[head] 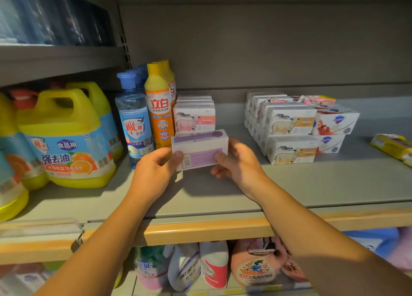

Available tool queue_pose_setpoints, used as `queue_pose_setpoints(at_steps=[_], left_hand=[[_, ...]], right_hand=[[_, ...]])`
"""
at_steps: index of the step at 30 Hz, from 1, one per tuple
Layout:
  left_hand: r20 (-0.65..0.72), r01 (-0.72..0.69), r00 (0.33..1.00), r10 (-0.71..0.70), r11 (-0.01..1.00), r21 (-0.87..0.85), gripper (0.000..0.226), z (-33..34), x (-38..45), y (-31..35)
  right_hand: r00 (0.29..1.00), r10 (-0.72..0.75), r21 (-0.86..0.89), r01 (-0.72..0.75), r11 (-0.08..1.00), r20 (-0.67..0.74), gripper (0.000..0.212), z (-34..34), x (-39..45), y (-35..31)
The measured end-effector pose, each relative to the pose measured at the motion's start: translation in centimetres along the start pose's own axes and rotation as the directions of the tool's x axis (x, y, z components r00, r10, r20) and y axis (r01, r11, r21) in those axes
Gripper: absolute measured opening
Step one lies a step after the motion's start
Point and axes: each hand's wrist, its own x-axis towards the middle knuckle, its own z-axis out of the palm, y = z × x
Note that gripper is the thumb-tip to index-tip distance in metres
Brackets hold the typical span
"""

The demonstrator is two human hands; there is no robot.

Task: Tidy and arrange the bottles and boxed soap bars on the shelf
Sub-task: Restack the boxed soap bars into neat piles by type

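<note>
- Both hands grip one purple-and-white soap box [200,149] above the grey shelf [312,184]: the left hand [156,167] pinches its left end with the thumb on the barcode face, and the right hand [237,159] clamps its right end.
- Large yellow jugs [66,139] of dish liquid with blue-and-orange labels crowd the shelf's left side.
- An orange bottle [159,108] with a yellow cap stands upright beside a clear blue-capped bottle [133,122], both just left of the held box.
- White sheep-print soap boxes [194,117] sit stacked directly behind the held box, against the orange bottle.
- A second stack of sheep-print boxes [289,135] stands well apart to the right, touching white boxes with a blue shield logo [334,124].
- Yellow packets [392,145] lie at the far right edge.
- Assorted bottles [214,264] fill the lower shelf beneath the forearms.
</note>
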Motion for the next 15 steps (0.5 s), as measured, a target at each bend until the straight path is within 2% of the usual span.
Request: queue_pose_setpoints(at_steps=[2,5,7,10,11,15], left_hand=[[0.041,0.001,0.999,0.0,0.999,-0.035,0.025,0.0,0.0,0.1],[0.126,0.006,0.992,0.014,0.988,-0.155,0.03,-0.1,-0.1,0.0],[0.158,-0.006,0.987,0.032,0.986,-0.164,0.041,-0.2,0.0,-0.1],[0.148,-0.001,0.989,0.027,0.984,-0.178,0.049,-0.1,0.2,-0.4],[0.139,0.005,0.99,0.021,0.983,-0.186,0.051,-0.1,0.3,-0.5],[0.066,0.014,0.998,0.0,0.979,-0.205,0.059,-0.1,0.4,-0.9]], right_hand=[[0.997,0.076,0.112,-0.076,0.991,0.006,0.029,0.2,0.1,-0.2],[0.986,0.159,0.171,-0.147,0.974,-0.058,0.035,0.3,0.6,-0.3],[0.984,0.151,0.168,-0.134,0.977,-0.091,0.025,0.2,0.7,-0.2],[0.995,-0.023,-0.055,0.018,0.998,-0.094,0.021,0.3,0.3,-0.1],[0.995,-0.074,-0.139,0.064,0.988,-0.07,0.028,0.3,0.1,-0.1],[0.989,-0.146,-0.278,0.139,0.95,-0.004,0.064,0.5,-0.4,-0.1]])
